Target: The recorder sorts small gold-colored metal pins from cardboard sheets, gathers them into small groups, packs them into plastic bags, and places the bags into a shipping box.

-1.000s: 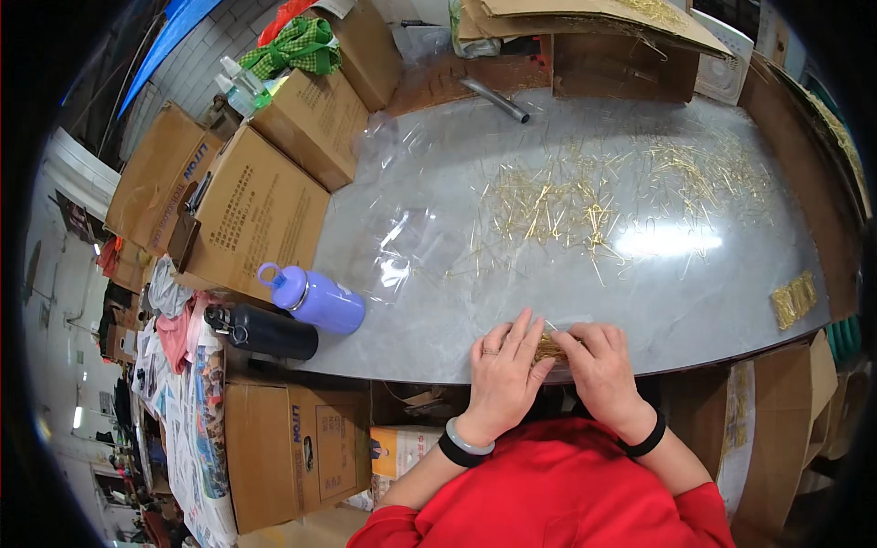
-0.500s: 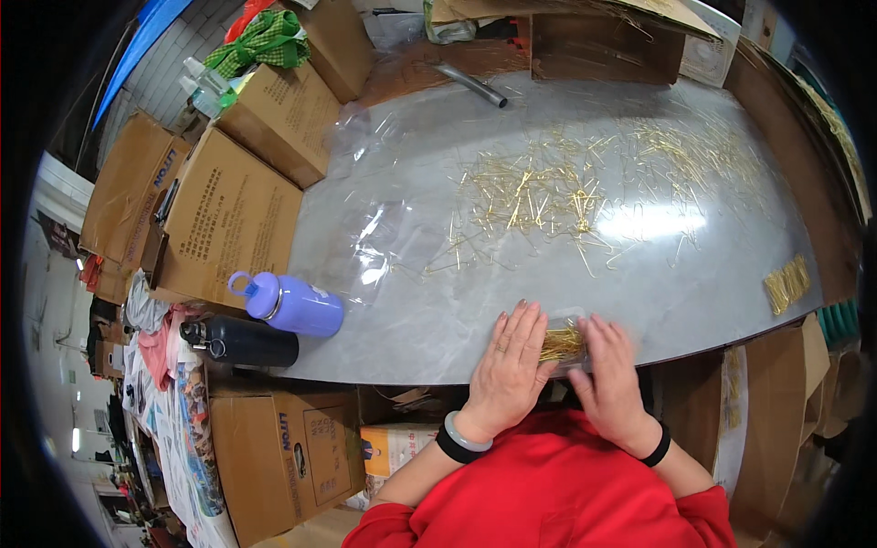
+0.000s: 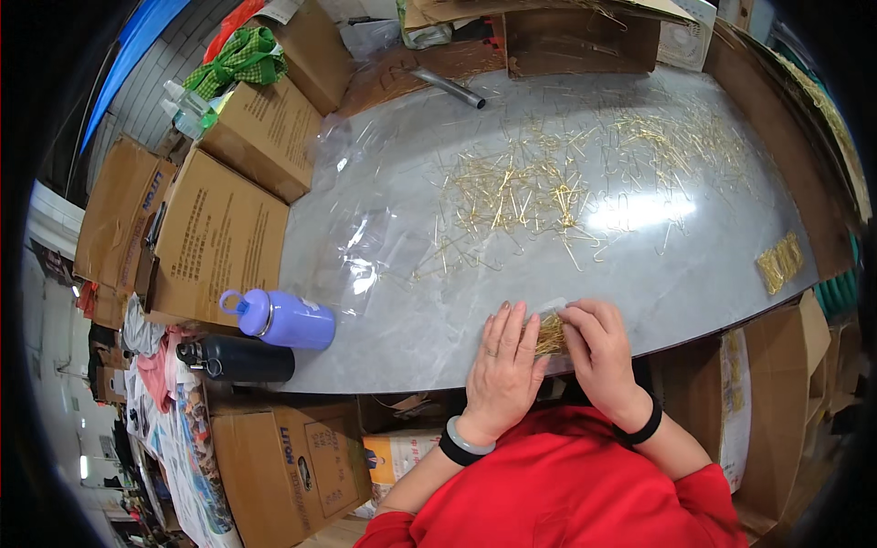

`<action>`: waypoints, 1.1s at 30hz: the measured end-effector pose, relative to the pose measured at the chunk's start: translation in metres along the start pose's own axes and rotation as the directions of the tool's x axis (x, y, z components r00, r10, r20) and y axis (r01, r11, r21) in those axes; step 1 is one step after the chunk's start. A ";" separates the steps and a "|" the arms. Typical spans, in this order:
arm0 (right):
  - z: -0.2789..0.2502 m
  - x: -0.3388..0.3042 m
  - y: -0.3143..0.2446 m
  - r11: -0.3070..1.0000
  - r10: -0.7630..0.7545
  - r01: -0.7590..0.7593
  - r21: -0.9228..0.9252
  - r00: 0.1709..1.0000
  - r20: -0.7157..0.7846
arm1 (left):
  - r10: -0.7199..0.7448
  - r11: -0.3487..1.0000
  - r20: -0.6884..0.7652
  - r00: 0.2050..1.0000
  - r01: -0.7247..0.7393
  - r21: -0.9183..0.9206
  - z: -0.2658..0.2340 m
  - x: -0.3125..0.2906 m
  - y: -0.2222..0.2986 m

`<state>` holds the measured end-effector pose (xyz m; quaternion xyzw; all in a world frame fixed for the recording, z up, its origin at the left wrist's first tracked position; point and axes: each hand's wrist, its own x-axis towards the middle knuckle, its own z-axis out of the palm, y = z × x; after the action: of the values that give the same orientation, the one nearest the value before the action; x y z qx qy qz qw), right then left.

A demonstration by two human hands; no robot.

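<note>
On the desk [image 3: 411,338], near the front, a bundle of gold hooks [image 3: 551,337] is being flanked by the left hand [image 3: 504,367], fingers flat, gripping nothing, and the right hand [image 3: 605,358], fingers curled, grip impossible to tell, spilling being risked by uneven pressing.

A pale brick wall [image 3: 157,66] stands beyond the glossy grey table [image 3: 411,324].

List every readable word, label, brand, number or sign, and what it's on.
Wording not copied, only placed:
Blue lettering: leftmost carton.
Blue lettering, dark print: lower-left carton.
Dark print rows: carton behind the purple bottle, carton beyond it.
Characters: orange-and-white sheet, partly hidden.
Too small to read: mark on that bottle.
Handled gold packet: none seen.
</note>
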<state>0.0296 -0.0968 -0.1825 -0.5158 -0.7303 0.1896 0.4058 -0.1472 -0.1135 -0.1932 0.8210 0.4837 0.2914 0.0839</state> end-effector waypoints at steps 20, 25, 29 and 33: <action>-0.004 -0.004 0.001 0.992 -0.104 0.092 0.089 0.984 0.145 | 0.040 0.999 -0.003 0.999 -0.040 -0.005 0.002 0.000 -0.001; -0.006 -0.006 -0.003 0.958 -0.210 0.250 -0.140 0.945 0.252 | 0.037 0.999 -0.026 0.999 -0.036 0.008 0.003 -0.003 -0.004; -0.011 -0.002 -0.004 0.986 -0.145 0.161 -0.048 0.959 0.242 | 0.038 0.999 -0.038 0.999 -0.038 0.001 0.003 -0.002 -0.003; -0.009 -0.004 -0.002 0.940 -0.201 0.282 -0.191 0.912 0.358 | 0.028 1.000 -0.044 0.999 -0.027 0.015 0.003 -0.002 -0.002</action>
<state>0.0360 -0.1024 -0.1772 -0.4262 -0.8643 0.1329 0.2317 -0.1471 -0.1137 -0.1972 0.8215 0.4761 0.3072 0.0633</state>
